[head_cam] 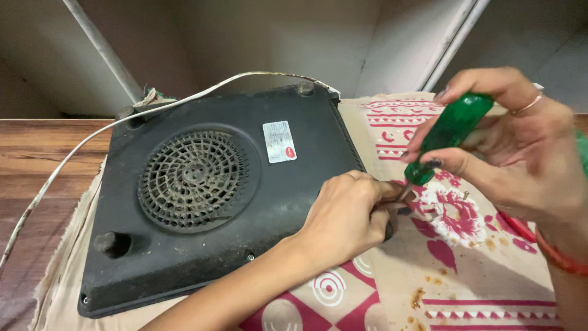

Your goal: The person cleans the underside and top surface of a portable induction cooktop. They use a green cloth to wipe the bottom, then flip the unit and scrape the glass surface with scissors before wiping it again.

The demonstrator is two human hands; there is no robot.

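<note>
My left hand (pixel 346 217) presses closed on the upturned black plastic cooktop's (pixel 208 190) corner to steady it, my right hand (pixel 508 138) pinching the green-handled screwdriver (pixel 446 136) angled down beside it.

bare forearms, no sleeves; right hand (pixel 520 141) wears a thin ring (pixel 528 105) and a red bangle (pixel 560 257).
</note>
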